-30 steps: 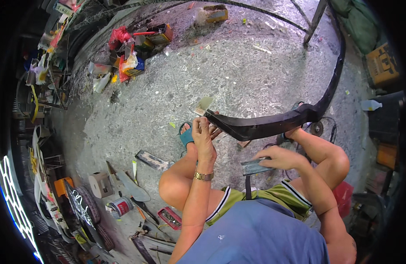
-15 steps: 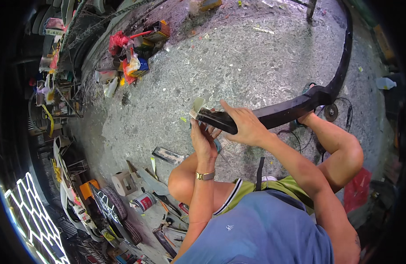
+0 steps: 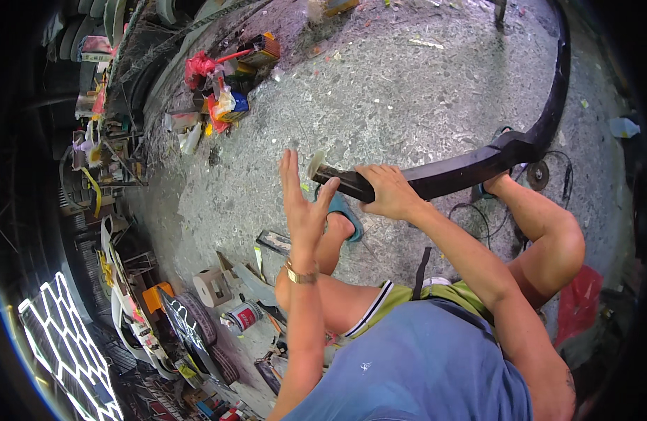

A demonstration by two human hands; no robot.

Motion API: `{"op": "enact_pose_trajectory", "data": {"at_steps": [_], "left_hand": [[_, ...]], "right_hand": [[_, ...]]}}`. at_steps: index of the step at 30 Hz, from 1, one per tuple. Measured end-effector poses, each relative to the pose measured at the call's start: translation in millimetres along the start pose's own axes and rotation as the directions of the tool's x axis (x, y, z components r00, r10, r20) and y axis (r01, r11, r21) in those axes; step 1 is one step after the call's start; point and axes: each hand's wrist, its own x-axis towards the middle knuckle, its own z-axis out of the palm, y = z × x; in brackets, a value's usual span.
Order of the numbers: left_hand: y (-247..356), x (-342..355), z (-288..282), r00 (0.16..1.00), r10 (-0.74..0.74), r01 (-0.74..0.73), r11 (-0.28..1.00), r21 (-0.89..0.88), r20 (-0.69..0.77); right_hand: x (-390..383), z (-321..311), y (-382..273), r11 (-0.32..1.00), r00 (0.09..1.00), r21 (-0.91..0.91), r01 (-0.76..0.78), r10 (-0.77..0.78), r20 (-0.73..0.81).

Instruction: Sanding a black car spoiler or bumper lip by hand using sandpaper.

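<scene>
A long, black, curved trim piece point(image 3: 450, 181), which looks like part of a car bumper, runs from in front of me to the far right. My right hand point(image 3: 390, 193) is wrapped over it near its close end, the thumb on the near side. Stuck to that end is a small pale, translucent sheet point(image 3: 316, 164), whose material I cannot make out. My left hand point(image 3: 304, 210) is raised beside the end, its fingers stretched up and the thumb apart, holding nothing. The thumb tip overlaps the trim in view; I cannot tell whether it touches.
A round disc point(image 3: 537, 175) and a dark cord lie by my right foot. To the left are a paint can point(image 3: 243, 316), a white box-like part point(image 3: 212, 287) and a dark tray point(image 3: 274, 242). Boxes with a red plastic bag point(image 3: 198, 69) sit farther off. A white bottle point(image 3: 624, 128) lies far right.
My left hand has come off the end of the black trim, moved up and left, and spread open. The right hand keeps its hold. My left sandalled foot is now more visible.
</scene>
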Motion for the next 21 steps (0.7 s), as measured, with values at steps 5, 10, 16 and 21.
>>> {"op": "enact_pose_trajectory", "data": {"at_steps": [5,10,16,21], "left_hand": [[-84.0,58.7,-32.9,0.871,-0.438,0.284,0.819,-0.499,-0.222],[-71.3,42.7,-32.8,0.954,-0.296,0.274,0.817,-0.507,0.038],[-39.8,23.0,-23.4,0.817,-0.338,0.501,0.818,-0.284,0.467],[-46.4,18.5,-29.7,0.887,-0.256,0.44,0.721,-0.535,0.385]], "right_hand": [[-5.3,-5.2,-2.9,0.999,0.999,0.017,0.031,-0.031,-0.034],[-5.4,-7.5,-4.4,0.999,0.999,0.016,0.035,-0.034,-0.039],[-7.0,-12.8,-8.1,1.0,1.0,0.016,0.016,-0.016,0.009],[-8.6,-14.5,-8.9,1.0,1.0,0.015,0.005,-0.005,0.028]]}}
